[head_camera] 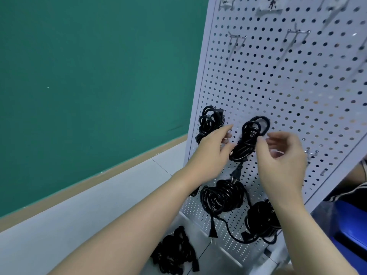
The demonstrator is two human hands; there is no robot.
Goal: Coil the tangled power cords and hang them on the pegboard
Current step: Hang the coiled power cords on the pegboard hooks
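Note:
A white pegboard point(278, 80) leans in front of me. A black coiled power cord point(246, 139) hangs at its middle, its plug point(236, 173) dangling below. My left hand point(210, 151) reaches from the left with straight fingers touching the coil's side. My right hand point(282, 157) is at the coil's right edge, thumb and forefinger pinching a strand. Three more coiled cords hang on the board: upper left point(210, 122), below the hands point(220, 197), and lower right point(262, 219). A tangled black bundle point(174, 253) lies at the board's foot.
Bare metal hooks stick out of the board at the top point(237, 39) point(296, 33) and right of my hand point(309, 153). A green wall point(89, 86) is on the left. A blue seat point(351, 225) and another person's striped sleeve point(355, 192) are at the right.

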